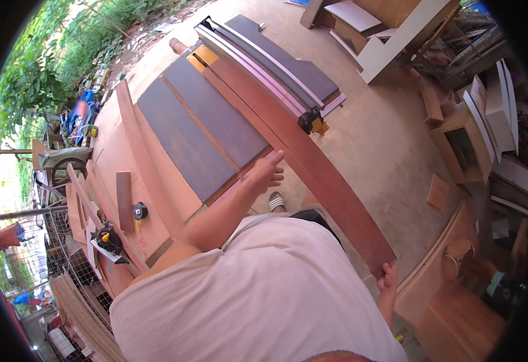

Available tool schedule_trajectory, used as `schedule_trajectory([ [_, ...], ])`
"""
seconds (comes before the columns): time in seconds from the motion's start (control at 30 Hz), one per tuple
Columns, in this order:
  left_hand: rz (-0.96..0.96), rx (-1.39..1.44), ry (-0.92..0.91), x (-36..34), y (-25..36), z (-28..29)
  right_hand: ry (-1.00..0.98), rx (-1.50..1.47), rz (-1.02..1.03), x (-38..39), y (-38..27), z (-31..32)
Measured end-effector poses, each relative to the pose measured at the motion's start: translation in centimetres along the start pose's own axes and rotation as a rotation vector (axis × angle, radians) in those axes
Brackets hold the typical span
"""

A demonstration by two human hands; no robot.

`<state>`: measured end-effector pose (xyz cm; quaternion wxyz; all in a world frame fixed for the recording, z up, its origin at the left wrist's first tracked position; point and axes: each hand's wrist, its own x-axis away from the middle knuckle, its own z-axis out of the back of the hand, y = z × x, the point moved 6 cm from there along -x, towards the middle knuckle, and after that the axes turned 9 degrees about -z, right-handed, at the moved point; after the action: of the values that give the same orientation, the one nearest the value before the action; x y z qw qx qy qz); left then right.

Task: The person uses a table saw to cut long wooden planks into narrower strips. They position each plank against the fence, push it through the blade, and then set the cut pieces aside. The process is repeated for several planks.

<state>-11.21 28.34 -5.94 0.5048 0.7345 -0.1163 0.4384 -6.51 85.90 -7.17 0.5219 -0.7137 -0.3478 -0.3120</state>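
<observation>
A long reddish-brown wooden board (pixel 333 187) lies across the grey top of a table saw (pixel 179 130) and sticks out past its near edge. A thin dark line runs along part of its length. My right hand (pixel 387 277) is closed around the board's near end, at the lower right. Beside the board's left edge, my left hand (pixel 268 171) reaches out with its fingers apart, thumb near the wood, holding nothing. Along the board's right side runs the saw's long metal rip fence (pixel 255 69). A yellow insert plate (pixel 202 58) shows at the board's far end.
On the wooden surface to the left lie a circular saw (pixel 107 240), a tape measure (pixel 139 210), a short wood block (pixel 124 201) and long planks (pixel 146 157). Cabinet parts and offcuts (pixel 463 145) are piled at the right. A wire mesh fence (pixel 46 241) stands far left.
</observation>
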Motion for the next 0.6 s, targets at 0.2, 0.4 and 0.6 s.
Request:
schedule_trajectory([
  [0.2, 0.1, 0.517, -0.27, -1.2, -2.2, -6.0, 0.345, -0.066, 0.131, 9.0, 0.3, 14.9],
  [0.4, 0.275, 0.6, -0.43, 4.3, -3.5, -9.9, 0.664, -0.304, 0.212, 14.5, 0.1, 22.6],
  [0.6, 0.008, 0.622, -0.348, 6.5, 1.7, -4.7, 0.661, -0.321, 0.169, 9.1, -3.0, 13.0],
])
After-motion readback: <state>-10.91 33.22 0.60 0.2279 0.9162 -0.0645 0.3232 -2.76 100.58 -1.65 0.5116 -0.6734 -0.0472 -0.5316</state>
